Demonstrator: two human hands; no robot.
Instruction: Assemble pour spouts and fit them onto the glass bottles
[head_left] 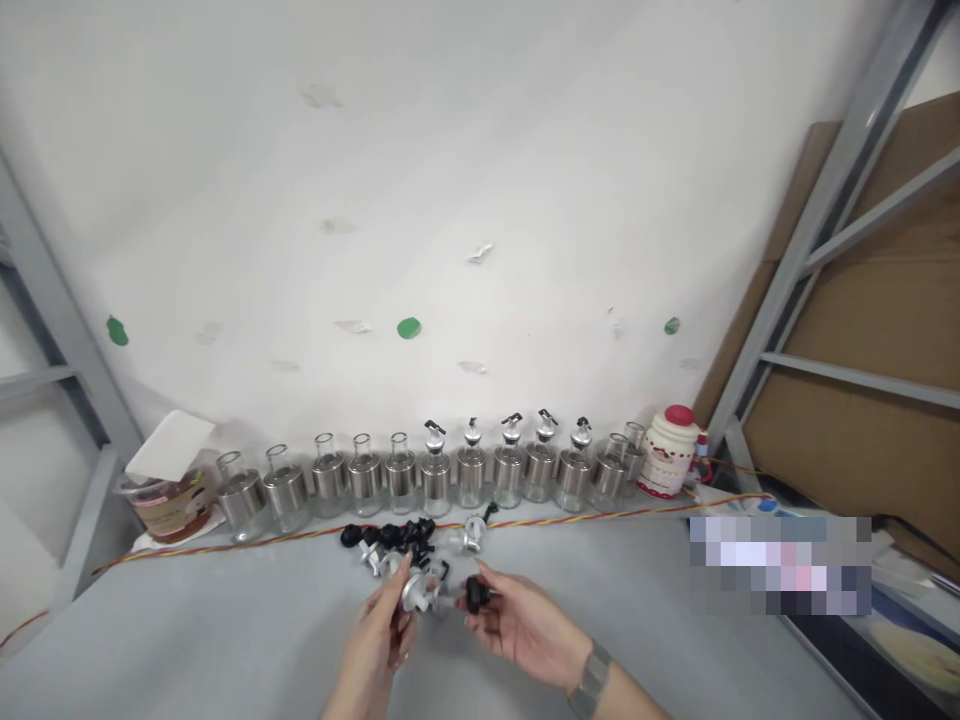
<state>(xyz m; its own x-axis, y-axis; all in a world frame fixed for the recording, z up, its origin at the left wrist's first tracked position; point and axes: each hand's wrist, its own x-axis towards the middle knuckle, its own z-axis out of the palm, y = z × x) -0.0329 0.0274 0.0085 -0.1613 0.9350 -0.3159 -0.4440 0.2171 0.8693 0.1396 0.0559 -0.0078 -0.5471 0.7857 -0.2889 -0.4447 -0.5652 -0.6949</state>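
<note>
My left hand point(384, 622) pinches a silver pourer top point(414, 594) between thumb and fingers, low in the middle of the view. A short gap to the right, my right hand point(521, 622) grips a black stopper point(475, 595). Just beyond my hands lies a pile of black stoppers point(390, 534) and loose silver pourer parts, with one silver pourer point(474, 534) at its right side. Behind the pile stands a row of glass bottles with steel sleeves point(365, 474). Several near the middle carry silver pourers with black levers point(511, 428); those at both ends have bare necks.
A twisted red and yellow wire point(300, 539) crosses the grey table point(240, 620) before the bottles. At left sits a clear tub point(176, 510). A white jar with a red lid knob point(670, 455) stands at right. Grey metal posts point(787, 260) flank the table.
</note>
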